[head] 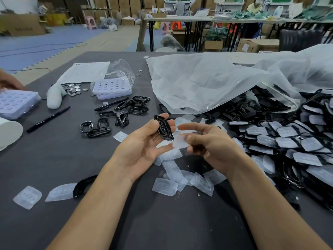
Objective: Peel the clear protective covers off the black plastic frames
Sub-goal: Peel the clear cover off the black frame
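Left hand (144, 139) is palm up and holds one black frame (164, 128) across lightly curled fingers, at mid-table in front of the person. The frame looks bare. Right hand (207, 141) pinches a clear cover (180, 141) between thumb and curled fingers, with the index finger sticking out straight. The cover sits just beside the lower end of the frame; I cannot tell whether one corner is touching it or it is fully apart. My read: this piece is at or very near separation.

Progress: early.
- Done: a small cluster of peeled frames (122, 112) lies up-left of the hands on the grey table (54, 150). Discarded covers (182, 179) are scattered under and around the wrists. Two loose covers (28, 196) lie far left, near another black frame (82, 184) by the left forearm.
- Left: a big heap of covered frames (288, 141) on the right, spilling from a large clear plastic bag (207, 82), each with a whitish cover on it. It is far more than the peeled cluster, so most of the job remains.

Likely next: drop the cover, put the frame with the peeled ones, and take another from the heap.

Other stuff: two black pens (47, 119), a lilac tray (112, 88) with holes, and small round metal parts (73, 89) near it.
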